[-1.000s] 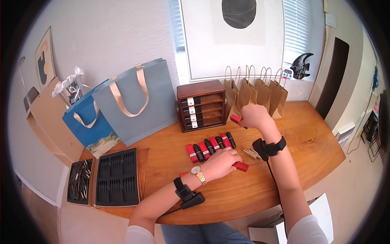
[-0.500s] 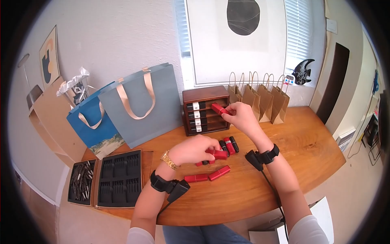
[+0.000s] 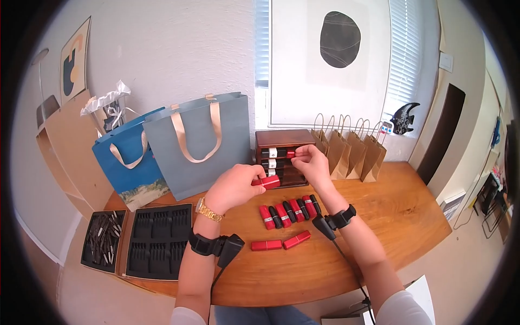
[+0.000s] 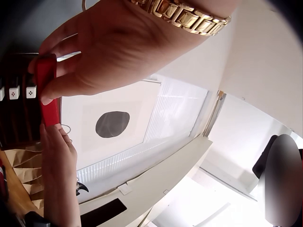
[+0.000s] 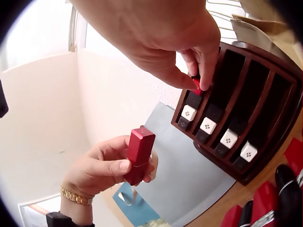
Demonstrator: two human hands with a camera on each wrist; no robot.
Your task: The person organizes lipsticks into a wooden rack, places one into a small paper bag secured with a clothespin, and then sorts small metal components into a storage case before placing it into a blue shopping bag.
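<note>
In the head view my left hand (image 3: 235, 187) pinches a red tube (image 3: 266, 181) in front of the wooden rack (image 3: 285, 138). My right hand (image 3: 313, 165) is at the rack's top compartment. The right wrist view shows that hand (image 5: 161, 42) with thumb and fingers on a red tube (image 5: 197, 86), its end beside black and white pieces (image 5: 189, 113) in the same compartment. Lower compartments hold black and white pieces at one end. On the table lie a row of red and black tubes (image 3: 283, 214) and two red tubes (image 3: 266, 245) nearer the front.
Blue and grey paper bags (image 3: 189, 162) stand left of the rack, small brown bags (image 3: 355, 154) right of it. At the table's left lie a black slotted tray (image 3: 158, 241) and a box of dark clips (image 3: 103, 238). A black fish ornament (image 3: 403, 119) stands at the back right.
The right hand has brought its red tube from beside the brown bags into the rack's top compartment. The left hand has moved from over the table tubes up towards the rack, holding a red tube.
</note>
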